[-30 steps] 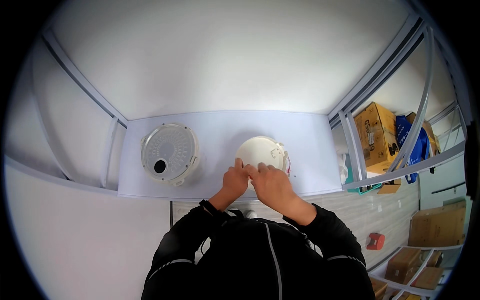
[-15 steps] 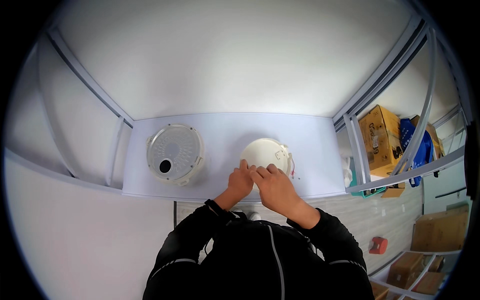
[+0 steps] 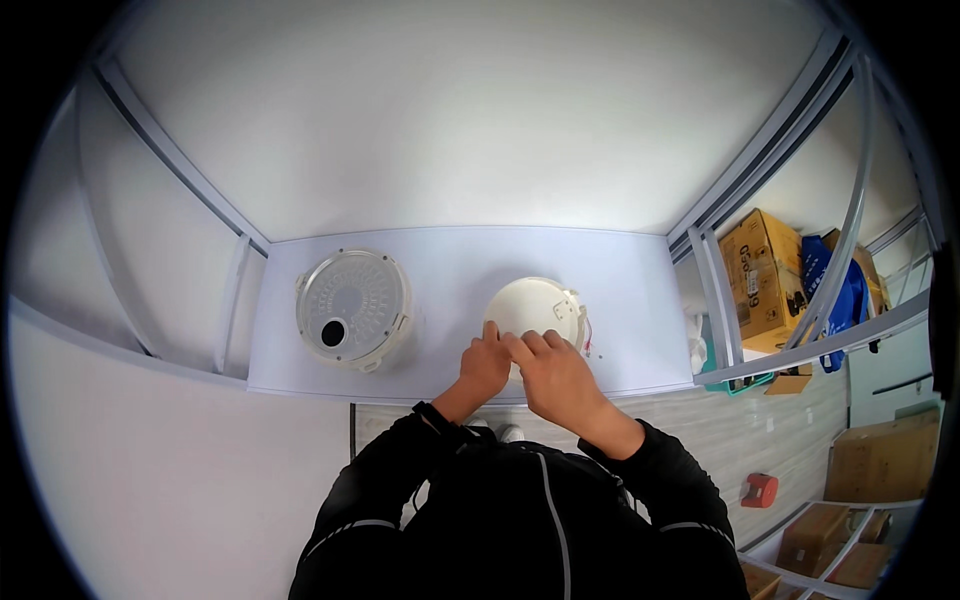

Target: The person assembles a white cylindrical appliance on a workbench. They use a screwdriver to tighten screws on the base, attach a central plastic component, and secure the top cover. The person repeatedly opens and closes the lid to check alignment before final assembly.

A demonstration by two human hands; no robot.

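Observation:
A cream, shallow round plastic cover (image 3: 528, 303) lies on the white table, with small fittings and thin red wires (image 3: 588, 338) at its right edge. My left hand (image 3: 487, 364) and my right hand (image 3: 558, 377) meet over its near left rim, fingertips touching. The fingers of both are curled and pressed together; what is between them is hidden. Farther left rests a larger round appliance part (image 3: 355, 295), a pale housing with a grey perforated disc, a dark round hole (image 3: 333, 333) and clips around its rim.
The white table (image 3: 440, 300) has a wall behind it and grey frame posts (image 3: 715, 295) at both ends. Beyond the right post stand a cardboard box (image 3: 762, 280), a blue bag (image 3: 845, 300) and a teal crate (image 3: 750, 385). A red stool (image 3: 760, 490) is on the floor.
The hands stay at the near rim of the cover, with only slight shifts of the fingers. The whole view has moved very slightly; the other parts lie as before.

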